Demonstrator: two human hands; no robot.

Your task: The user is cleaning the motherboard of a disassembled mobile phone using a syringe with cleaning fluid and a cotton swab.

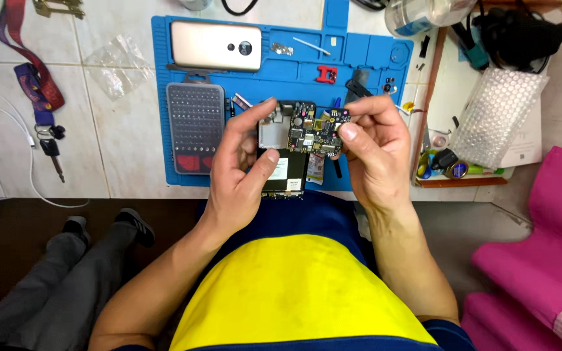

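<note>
- 1 opened phone [287, 156] over blue mat [170, 39], gripped in curled left hand [239, 172]
- right hand [372, 146] pinches 1 circuit board [326, 130]
- 1 gold back cover [216, 45], 1 grey bit case [194, 127]
- white rectangular label on the phone's battery

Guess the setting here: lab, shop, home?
Probably a small phone-repair bench: a blue repair mat on a tiled counter, a screwdriver bit case, and an opened phone held in both hands.

Clearance: open tile L of blue mat [164, 97] save plastic bag [117, 62], keys [50, 140] & white cable [14, 130]; mat blocked by bit case [194, 127], gold back cover [216, 45]; R side crowded w/ tray [424, 130], bubble wrap [495, 114].
</note>
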